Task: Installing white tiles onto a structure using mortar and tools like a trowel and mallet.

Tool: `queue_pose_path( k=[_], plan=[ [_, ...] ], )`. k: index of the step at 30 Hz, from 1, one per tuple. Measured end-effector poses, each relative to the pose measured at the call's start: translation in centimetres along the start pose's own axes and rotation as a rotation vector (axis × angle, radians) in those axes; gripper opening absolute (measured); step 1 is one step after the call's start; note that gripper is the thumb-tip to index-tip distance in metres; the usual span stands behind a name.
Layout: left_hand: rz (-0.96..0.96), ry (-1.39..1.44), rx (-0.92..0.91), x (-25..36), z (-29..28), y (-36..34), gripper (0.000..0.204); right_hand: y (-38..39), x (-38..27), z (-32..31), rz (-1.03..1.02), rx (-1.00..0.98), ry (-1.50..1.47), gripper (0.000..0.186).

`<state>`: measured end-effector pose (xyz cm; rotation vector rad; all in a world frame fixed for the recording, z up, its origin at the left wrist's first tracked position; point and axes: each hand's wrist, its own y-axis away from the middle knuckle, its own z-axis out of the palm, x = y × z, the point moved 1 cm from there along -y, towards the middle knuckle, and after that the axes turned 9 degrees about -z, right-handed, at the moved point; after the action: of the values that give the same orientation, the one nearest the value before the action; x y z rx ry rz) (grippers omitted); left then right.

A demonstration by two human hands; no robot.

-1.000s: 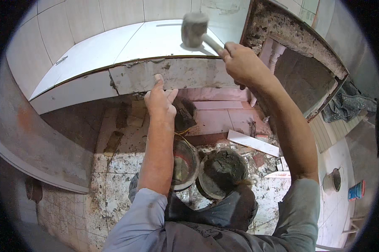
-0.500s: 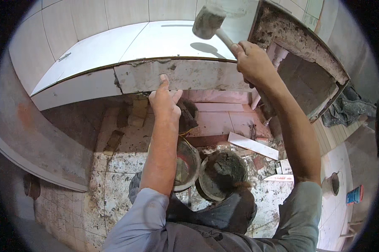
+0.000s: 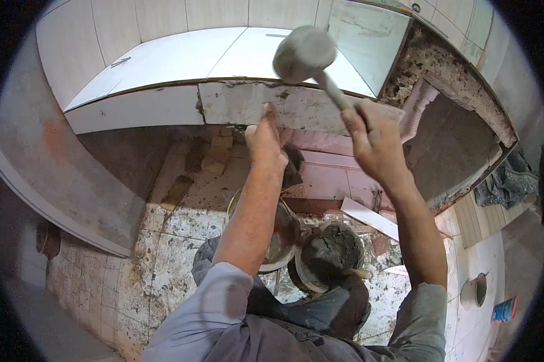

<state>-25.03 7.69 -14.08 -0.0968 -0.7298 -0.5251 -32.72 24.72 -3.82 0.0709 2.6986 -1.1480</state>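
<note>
My right hand (image 3: 377, 142) is wrapped round the handle of a mallet (image 3: 305, 55). Its thick grey head is raised in front of the white counter top (image 3: 181, 55), blurred by motion. Along the counter's front edge runs a pale tile strip (image 3: 236, 104) smeared with mortar. My left hand (image 3: 267, 145) grips this strip at its lower edge, thumb pressed on the front face; the other fingers are partly hidden beneath. A mortar-smeared joint parts the strip from a cleaner front tile (image 3: 139, 110) on the left.
Below my arms stand a bucket of grey mortar (image 3: 332, 253) and another bucket (image 3: 284, 235), close to my knees. A white tile offcut (image 3: 368, 218) lies to their right. At right, a rough-edged counter opening (image 3: 459, 120) and a small pail (image 3: 474, 289).
The mallet head has come lower and leftward relative to the strip, and looks nearer. My left hand keeps its place on the strip. The whole view has shifted somewhat.
</note>
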Motion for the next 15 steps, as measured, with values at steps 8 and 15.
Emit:
queue_pose_path(
  k=[8,15],
  plan=[
    [-0.011,0.075,0.033,-0.5,0.0,-0.1,0.057,1.7,-4.2,2.9,-0.236,-0.070,0.157,0.022],
    [0.310,0.047,-0.375,-0.4,-1.1,-0.3,0.070,5.8,-1.7,2.6,-0.041,0.066,-0.042,0.024]
  ],
)
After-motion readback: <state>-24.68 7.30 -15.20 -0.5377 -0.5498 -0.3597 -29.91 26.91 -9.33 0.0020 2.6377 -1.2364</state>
